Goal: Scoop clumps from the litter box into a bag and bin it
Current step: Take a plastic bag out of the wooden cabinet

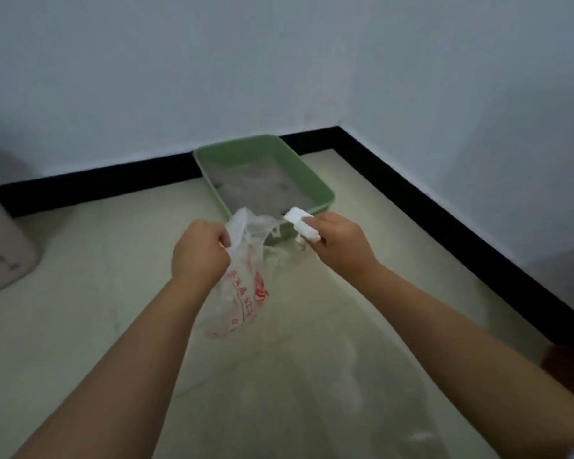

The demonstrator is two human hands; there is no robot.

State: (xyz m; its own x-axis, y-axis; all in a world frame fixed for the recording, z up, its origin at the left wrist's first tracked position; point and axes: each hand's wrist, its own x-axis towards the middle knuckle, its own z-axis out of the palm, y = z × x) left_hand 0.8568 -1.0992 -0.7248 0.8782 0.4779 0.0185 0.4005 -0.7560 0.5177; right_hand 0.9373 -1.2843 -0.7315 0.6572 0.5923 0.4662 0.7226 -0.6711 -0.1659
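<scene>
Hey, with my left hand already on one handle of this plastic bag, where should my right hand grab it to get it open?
Grip the bag's free handle loop, hanging just left of your right hand. Come from the right and pull away from the left hand, so the mouth spreads. Your right hand already holds a white object, so probably hook the loop with spare fingers.

The only printing in view is on the thin clear plastic bag: red characters run in columns down its side, with a red emblem or logo patch beside them near the right edge. The print is creased and blurred, so no character, word or number can be made out. Small dark marks show on the beige object at the left edge, too smeared to read.
</scene>
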